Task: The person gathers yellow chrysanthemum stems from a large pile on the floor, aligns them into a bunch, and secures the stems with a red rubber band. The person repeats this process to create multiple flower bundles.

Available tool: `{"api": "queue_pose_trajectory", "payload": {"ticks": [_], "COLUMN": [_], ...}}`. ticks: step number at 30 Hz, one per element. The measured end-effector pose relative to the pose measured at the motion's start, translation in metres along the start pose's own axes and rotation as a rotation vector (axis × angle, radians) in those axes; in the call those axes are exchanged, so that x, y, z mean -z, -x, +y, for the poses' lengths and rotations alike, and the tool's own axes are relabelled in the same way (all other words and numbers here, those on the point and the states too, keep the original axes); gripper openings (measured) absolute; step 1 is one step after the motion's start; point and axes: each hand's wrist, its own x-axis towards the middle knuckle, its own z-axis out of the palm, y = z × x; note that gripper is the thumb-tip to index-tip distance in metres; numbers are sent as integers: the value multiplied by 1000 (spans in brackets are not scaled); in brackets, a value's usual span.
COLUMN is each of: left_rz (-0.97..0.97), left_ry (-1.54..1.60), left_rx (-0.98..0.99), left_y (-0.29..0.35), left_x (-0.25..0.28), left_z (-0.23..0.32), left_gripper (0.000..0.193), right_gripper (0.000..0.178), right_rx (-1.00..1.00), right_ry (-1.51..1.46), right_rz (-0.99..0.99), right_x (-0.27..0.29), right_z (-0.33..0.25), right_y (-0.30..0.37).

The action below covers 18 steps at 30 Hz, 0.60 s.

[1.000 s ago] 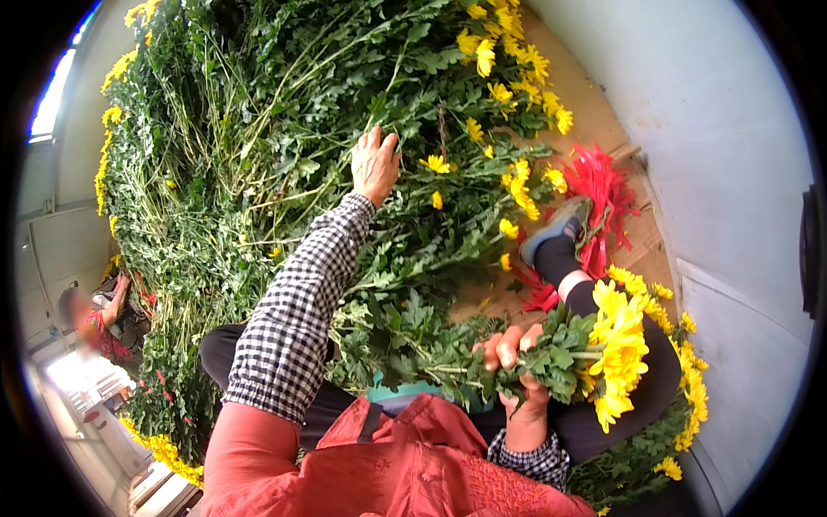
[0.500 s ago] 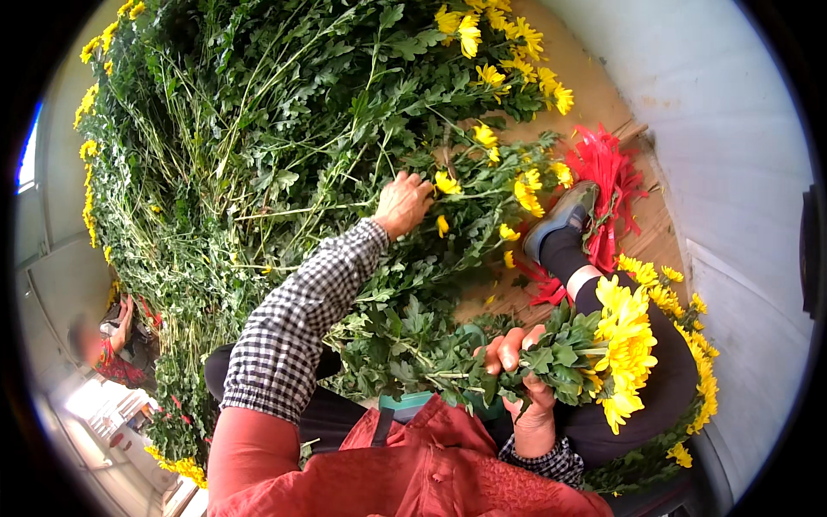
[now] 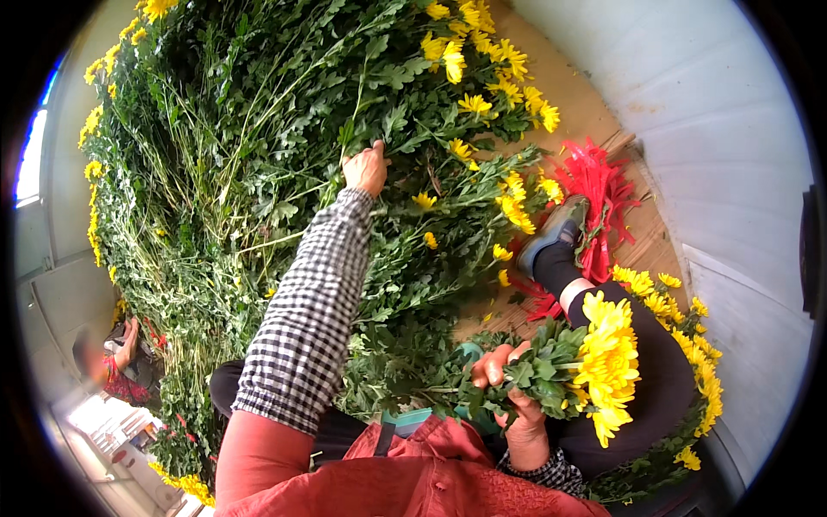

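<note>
My left hand (image 3: 367, 169), at the end of a black-and-white checked sleeve (image 3: 303, 319), reaches into a large heap of cut chrysanthemums (image 3: 233, 164). Its fingers are closed on a chrysanthemum stem among the leaves; the fingertips are partly hidden. Over my lap, my right hand (image 3: 517, 392) is wrapped round a bunch of yellow chrysanthemums (image 3: 607, 366). The blooms of this bunch point right, and its leafy stems trail off to the left.
Red plastic strips (image 3: 599, 194) lie on the wooden floor (image 3: 560, 103) beside my shoe (image 3: 556, 233). More yellow chrysanthemums (image 3: 699, 379) lie past my right knee. A pale wall (image 3: 724, 129) closes off the right side. Another person (image 3: 121, 370) sits at the far left.
My left hand has moved away from me and slightly left, deeper over the heap, and its fingers have closed. My right hand keeps hold of the bunch.
</note>
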Motion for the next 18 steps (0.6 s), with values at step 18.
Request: {"api": "queue_pose_trajectory", "payload": {"ticks": [18], "left_rz": [328], "left_ry": [581], "left_rx": [-323], "left_y": [180], "left_x": [154], "left_z": [12], "left_gripper": [35], "right_gripper": [29], "right_rx": [59], "right_ry": [142], "right_rz": [63], "right_x": [11], "right_z": [5], "right_y": [23]}}
